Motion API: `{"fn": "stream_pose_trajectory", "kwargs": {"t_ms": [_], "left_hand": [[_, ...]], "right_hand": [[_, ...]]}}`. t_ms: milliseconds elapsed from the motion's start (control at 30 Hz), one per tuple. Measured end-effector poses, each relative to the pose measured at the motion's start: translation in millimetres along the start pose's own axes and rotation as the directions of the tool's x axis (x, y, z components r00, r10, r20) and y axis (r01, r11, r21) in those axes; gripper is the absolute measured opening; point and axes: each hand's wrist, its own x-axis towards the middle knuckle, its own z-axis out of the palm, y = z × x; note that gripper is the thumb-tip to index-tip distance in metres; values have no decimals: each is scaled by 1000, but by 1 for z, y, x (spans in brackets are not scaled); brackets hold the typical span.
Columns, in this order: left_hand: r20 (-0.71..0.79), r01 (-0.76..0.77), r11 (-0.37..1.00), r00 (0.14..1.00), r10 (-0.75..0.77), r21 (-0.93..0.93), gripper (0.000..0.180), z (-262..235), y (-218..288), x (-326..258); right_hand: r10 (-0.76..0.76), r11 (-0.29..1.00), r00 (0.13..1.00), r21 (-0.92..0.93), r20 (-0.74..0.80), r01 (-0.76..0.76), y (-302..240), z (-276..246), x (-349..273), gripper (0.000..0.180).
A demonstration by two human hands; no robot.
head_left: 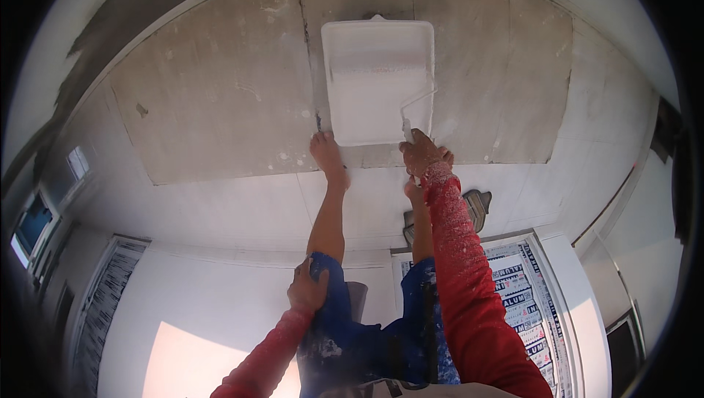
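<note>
My right hand (422,152) is closed around the white handle of a paint roller (408,128). The roller's bent wire frame reaches over a white paint tray (331,115); its roller end is hard to tell from the white paint inside. The tray lies flat on a grey-brown sheet (220,97) beyond my bare feet. On my left knee, over blue paint-spotted shorts (330,325), my left hand (306,289) rests with fingers spread and nothing in it. Both red sleeves carry white paint specks.
Dark sandals (478,211) lie beside my right foot on the pale tiled floor (271,207). Behind me stand a white wall (198,288) and a door or window frame covered with printed film (517,288). A long thin stick (605,207) leans at the right.
</note>
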Motion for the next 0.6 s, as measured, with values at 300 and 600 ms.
{"fn": "stream_pose_trajectory", "kwargs": {"t_ms": [300, 600], "left_hand": [[-8, -38, 999, 999, 38, -9, 67, -7, 5, 8], [-65, -26, 1000, 998, 26, 0, 65, 9, -3, -1]], "right_hand": [[-163, 985, 954, -105, -253, 140, 48, 40, -16, 51], [-163, 960, 982, -244, -93, 137, 11, 17, -17, 50]]}}
